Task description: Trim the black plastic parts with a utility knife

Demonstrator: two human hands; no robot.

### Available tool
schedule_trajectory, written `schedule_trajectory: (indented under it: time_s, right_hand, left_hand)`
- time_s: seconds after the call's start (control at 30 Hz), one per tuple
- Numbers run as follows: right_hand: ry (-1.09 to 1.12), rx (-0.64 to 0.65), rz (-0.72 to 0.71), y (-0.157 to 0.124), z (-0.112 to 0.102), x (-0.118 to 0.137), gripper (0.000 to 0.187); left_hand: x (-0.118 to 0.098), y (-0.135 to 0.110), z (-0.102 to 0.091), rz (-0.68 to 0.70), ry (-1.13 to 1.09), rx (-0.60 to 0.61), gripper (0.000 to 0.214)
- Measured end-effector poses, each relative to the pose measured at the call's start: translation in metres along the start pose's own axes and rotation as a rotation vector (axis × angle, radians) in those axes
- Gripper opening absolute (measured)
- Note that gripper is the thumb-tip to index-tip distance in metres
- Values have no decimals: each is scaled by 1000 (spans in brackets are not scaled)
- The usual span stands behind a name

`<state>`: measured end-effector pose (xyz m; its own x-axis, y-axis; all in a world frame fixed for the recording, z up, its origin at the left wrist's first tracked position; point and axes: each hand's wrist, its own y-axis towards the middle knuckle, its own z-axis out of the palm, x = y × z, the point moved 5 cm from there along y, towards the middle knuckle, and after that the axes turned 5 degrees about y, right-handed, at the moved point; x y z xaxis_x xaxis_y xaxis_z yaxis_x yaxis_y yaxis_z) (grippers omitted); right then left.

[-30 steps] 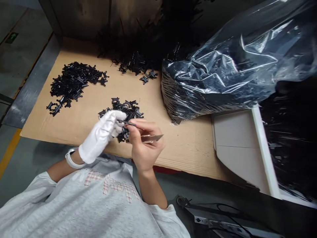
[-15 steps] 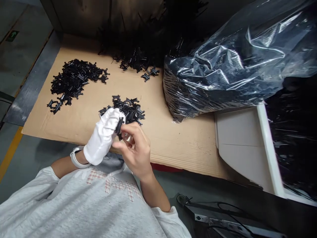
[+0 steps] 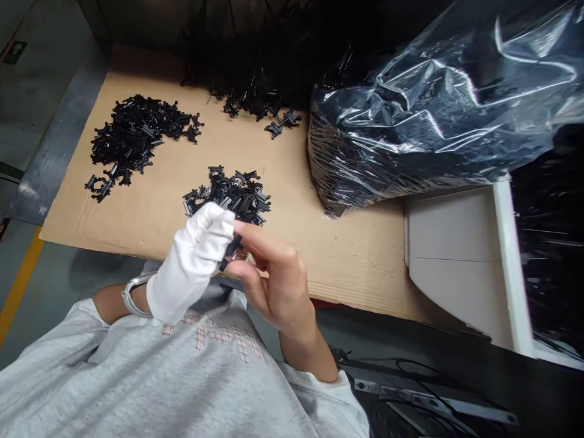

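Observation:
My left hand [image 3: 191,258], in a white glove, is closed on a small black plastic part [image 3: 232,250] near the front edge of the cardboard. Bare, with a ring on one finger, my right hand [image 3: 278,274] pinches the same part from the other side. My fingers cover much of it, so its full shape is hidden. Just beyond my hands lies a small heap of similar black plastic parts [image 3: 239,194] with notched ends. A larger heap of them [image 3: 132,134] spreads over the left of the cardboard.
Cardboard [image 3: 347,255] covers the bench top. More black parts [image 3: 260,103] lie at the back. On the right, a filled clear plastic bag [image 3: 387,140] leans over a white box [image 3: 456,243]. Metal bars and cables [image 3: 410,389] are below the bench at right.
My right hand has moved right and a little closer to me. The black part is turned and now sits lower between both hands. The whole view has shifted slightly.

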<state>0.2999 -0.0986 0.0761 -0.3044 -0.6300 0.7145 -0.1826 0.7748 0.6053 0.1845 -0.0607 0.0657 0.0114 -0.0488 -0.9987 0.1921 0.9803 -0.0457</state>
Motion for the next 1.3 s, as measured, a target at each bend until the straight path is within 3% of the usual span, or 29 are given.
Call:
schedule_trajectory:
  time_s: [0.17, 0.5, 0.87, 1.07, 1.3]
  right_hand:
    - [-32, 29, 14, 0, 1, 5, 40]
    - [-117, 56, 13, 5, 1, 5, 31]
    - [-123, 39, -26, 5, -1, 8, 37]
    - [-161, 23, -64, 6, 0, 11, 37]
    - [-243, 24, -84, 7, -2, 13, 23]
  left_hand:
    - [-8, 1, 2, 9, -102, 3, 48]
    - [-14, 1, -2, 112, 38, 13, 22]
    - [-2, -3, 2, -23, -40, 38, 46]
    - [-7, -2, 3, -29, -34, 15, 57]
    - [3, -4, 0, -14, -140, 76, 47]
